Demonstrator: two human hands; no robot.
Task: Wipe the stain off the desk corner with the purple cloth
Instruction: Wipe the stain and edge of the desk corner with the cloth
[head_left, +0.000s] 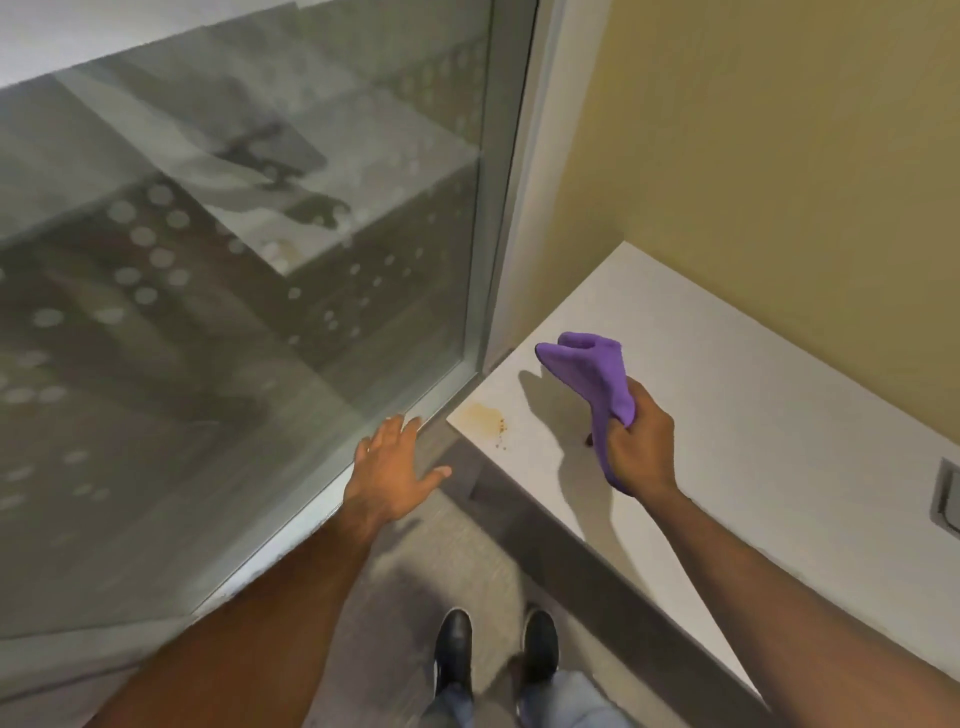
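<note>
A brownish stain (482, 417) with a few dark specks marks the near left corner of the white desk (727, 415). My right hand (640, 441) is raised above the desk, to the right of the stain, and grips the purple cloth (592, 374), whose loose end sticks up and to the left. The cloth is apart from the desk surface and casts a shadow on it. My left hand (395, 467) hovers off the desk corner, fingers spread, near the bottom frame of the glass wall, holding nothing.
A tall glass wall (234, 286) with a metal frame (498, 208) stands just left of the desk. A yellow wall (779, 156) backs the desk. A metal cable grommet (948, 493) sits at the right edge. My shoes (493, 654) are on the carpet below.
</note>
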